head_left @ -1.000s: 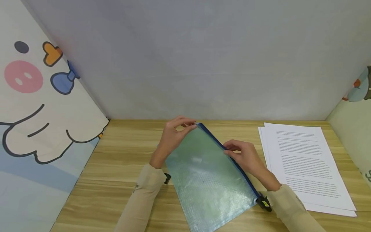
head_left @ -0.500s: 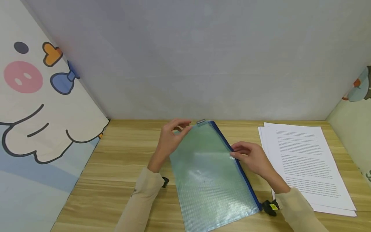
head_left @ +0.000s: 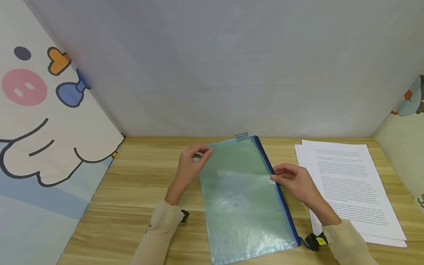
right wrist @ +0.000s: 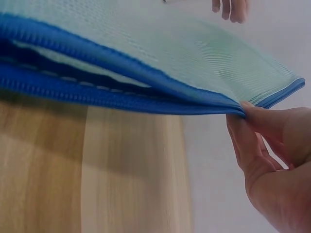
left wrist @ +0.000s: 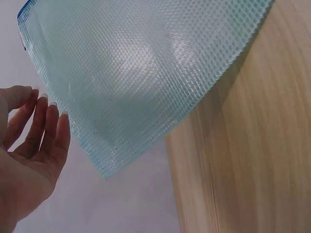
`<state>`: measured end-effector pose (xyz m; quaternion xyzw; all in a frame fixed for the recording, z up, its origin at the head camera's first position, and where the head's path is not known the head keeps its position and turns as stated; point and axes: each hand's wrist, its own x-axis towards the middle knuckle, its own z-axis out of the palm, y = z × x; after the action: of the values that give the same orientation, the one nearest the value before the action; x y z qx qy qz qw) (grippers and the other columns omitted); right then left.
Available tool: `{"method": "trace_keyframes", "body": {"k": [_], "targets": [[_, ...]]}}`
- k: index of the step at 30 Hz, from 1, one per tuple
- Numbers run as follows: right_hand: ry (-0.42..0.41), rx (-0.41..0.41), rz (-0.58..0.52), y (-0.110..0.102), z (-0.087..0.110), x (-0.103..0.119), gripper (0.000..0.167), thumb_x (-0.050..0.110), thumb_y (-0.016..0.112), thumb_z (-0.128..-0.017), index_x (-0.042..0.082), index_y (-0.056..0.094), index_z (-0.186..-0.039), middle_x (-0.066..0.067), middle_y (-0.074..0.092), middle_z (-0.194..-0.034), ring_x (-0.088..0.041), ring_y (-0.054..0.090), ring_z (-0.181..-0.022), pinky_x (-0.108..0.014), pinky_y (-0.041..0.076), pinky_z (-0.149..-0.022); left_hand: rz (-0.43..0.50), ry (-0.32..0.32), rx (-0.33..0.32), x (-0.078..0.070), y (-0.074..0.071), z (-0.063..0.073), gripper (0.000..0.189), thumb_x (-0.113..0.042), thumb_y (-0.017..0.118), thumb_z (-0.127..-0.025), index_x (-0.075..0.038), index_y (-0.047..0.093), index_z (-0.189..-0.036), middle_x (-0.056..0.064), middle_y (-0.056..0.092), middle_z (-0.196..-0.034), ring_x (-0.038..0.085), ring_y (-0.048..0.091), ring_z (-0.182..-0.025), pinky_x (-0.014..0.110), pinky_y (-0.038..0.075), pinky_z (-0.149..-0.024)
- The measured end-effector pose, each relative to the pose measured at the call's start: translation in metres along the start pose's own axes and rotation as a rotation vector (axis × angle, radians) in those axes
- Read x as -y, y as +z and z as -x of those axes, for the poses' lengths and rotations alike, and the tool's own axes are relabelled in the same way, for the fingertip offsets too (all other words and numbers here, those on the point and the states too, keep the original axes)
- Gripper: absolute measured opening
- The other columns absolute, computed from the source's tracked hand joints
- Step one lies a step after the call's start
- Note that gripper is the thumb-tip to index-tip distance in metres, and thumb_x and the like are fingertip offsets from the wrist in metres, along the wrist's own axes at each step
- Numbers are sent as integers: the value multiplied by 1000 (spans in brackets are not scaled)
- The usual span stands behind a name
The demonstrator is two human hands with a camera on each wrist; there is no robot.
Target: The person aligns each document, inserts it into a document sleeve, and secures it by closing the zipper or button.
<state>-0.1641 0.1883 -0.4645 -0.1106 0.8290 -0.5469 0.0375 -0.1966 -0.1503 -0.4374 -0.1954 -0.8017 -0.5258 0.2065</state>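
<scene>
Spanning the head view's lower centre, a translucent green pouch (head_left: 238, 195) has its blue zip (right wrist: 82, 94) partly parted. The right hand (head_left: 296, 182) pinches that edge, thumb against fingers; the left hand's (head_left: 190, 165) loosely curved fingers, gripping nothing, sit by its upper-left corner. Printed sheets (head_left: 351, 187) lie at right on the table (head_left: 132, 191).

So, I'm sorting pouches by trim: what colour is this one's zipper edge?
Blue; the zipper edge shows best in the right wrist view.
</scene>
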Motion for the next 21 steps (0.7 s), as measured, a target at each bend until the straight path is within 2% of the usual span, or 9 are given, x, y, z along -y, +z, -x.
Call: {"method": "trace_keyframes", "body": {"k": [6,11,16,21], "targets": [[10,-23,10,-2,4,0,31,14,77,-94,-4,69,-118,-16,71,-111,-5,69,-94,-17,56,-79,2,-57,-12,13,-4,11,7,-4,75,-94,1,75,-98,14,73,-95,29,70,-88,46,59,-73],[5,-39,-7,-4,8,3,31,14,77,-94,-4,69,-117,-17,71,-110,-4,69,-94,-17,56,-80,-28,-98,-17,12,-7,20,11,-12,75,-95,-3,76,-101,10,74,-98,25,71,-91,42,60,-75],[5,-54,1,-4,11,4,30,15,77,-94,-4,70,-116,-17,71,-106,-3,69,-91,-17,56,-79,-84,-191,-39,10,-10,29,14,-16,75,-96,-3,75,-101,10,74,-99,25,71,-92,42,60,-79],[6,-63,-4,-5,13,5,30,15,77,-94,-4,70,-116,-18,70,-107,-3,69,-91,-17,56,-79,-122,-281,-72,9,-13,35,15,-15,75,-95,-1,74,-101,11,74,-98,27,72,-92,42,60,-77]]}}
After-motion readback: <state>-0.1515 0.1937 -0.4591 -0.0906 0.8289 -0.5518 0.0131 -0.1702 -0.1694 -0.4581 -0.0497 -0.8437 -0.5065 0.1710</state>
